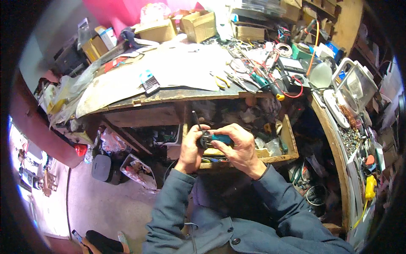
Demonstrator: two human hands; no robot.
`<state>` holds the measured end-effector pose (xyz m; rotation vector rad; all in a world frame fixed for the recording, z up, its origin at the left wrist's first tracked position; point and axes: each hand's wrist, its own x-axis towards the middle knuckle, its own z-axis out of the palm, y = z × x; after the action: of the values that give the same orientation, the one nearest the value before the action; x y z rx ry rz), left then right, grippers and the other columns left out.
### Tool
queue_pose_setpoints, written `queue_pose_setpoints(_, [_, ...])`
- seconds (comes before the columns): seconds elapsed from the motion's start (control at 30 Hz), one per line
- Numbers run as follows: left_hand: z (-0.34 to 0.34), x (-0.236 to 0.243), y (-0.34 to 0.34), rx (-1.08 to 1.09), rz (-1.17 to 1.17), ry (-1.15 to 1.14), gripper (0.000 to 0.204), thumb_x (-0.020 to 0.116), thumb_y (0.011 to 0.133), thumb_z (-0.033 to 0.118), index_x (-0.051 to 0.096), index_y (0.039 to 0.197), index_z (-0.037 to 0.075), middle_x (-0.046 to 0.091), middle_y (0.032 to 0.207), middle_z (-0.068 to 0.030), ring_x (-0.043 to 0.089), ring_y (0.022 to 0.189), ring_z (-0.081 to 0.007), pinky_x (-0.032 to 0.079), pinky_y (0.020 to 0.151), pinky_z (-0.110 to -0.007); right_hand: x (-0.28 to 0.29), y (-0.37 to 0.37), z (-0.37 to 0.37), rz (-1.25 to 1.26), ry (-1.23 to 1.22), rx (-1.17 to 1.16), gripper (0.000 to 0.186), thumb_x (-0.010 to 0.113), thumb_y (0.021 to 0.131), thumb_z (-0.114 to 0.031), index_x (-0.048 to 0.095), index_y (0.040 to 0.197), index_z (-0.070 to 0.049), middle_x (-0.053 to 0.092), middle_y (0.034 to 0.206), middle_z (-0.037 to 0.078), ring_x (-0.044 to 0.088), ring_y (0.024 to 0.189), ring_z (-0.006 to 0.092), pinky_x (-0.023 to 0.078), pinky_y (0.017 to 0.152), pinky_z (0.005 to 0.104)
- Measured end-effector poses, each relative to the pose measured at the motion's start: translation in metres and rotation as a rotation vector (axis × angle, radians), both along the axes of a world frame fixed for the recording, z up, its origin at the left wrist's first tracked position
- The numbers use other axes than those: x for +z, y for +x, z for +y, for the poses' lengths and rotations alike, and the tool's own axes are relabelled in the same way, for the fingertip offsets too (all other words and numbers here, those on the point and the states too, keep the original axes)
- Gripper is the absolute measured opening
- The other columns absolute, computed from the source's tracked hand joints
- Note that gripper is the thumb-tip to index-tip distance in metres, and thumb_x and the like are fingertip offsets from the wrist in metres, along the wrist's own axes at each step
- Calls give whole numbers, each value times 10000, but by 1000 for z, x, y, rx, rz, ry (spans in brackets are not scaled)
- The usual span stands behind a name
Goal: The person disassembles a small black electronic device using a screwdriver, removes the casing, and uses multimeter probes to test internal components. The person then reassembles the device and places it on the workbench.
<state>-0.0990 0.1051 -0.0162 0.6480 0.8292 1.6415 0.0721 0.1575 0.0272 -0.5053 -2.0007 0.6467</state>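
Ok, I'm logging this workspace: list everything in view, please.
Tool: 1, teal-black, centre
Drawer: 1, brown, open below bench
Workbench: 1, white-topped, ahead
Flat item: 1, dark and blue, bench's front
Pliers: 1, yellow-handled, bench middle
Cardboard boxes: several, brown, bench's back
Clear container: 1, white-framed, right
Bin: 1, dark, left floor
Small clutter: uncountable, mixed, bench's right
Bystander's hand: 1, bare, bottom left
Sleeves: 2, blue-grey, below centre
Left hand: 1, bare, on tool
Right hand: 1, bare, on tool

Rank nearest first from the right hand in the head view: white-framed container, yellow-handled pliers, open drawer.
1. Open drawer, beneath the right hand.
2. Yellow-handled pliers, ahead on the bench.
3. White-framed container, far right.
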Motion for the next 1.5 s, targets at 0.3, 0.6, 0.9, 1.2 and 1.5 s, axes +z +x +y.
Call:
queue_pose_setpoints(0.3, [9,-23,6,122,435,83,247,397,1026,168,591,1120,47,611,1044,-62,573,1026,-149,457,936,-307,5,-9,-4,-201,93,-64,180,733,871,-136,645,956,-3,641,851,176,641,753,343,511,658,416])
queue_pose_setpoints(0.6, [17,-29,8,130,271,105,256,376,1006,146,597,1053,25,540,999,-51,523,983,-154,424,921,-297,26,-20,1,-264,227,48,251,722,772,29,611,996,11,528,841,165,568,718,358,456,622,420])
queue_pose_setpoints(0.9, [33,-45,9,180,359,96,267,386,1004,196,603,984,42,512,937,-20,493,920,-139,397,895,-301,19,-25,15,-254,202,36,159,702,818,31,620,951,4,555,804,156,577,708,337,476,637,403])
queue_pose_setpoints(1.2, [29,-37,7,100,536,159,344,387,1037,257,639,1081,26,604,1089,-99,567,1087,-208,437,1015,-345,36,-15,7,-272,219,66,200,688,746,67,600,914,4,537,831,150,557,727,325,454,629,398])
queue_pose_setpoints(1.5, [8,-9,-4,-33,-100,5,272,390,1002,207,612,1071,64,656,991,-74,656,863,-215,581,737,-388,36,-27,24,-492,330,26,187,647,932,-202,569,926,-32,606,841,186,639,726,369,525,605,448])
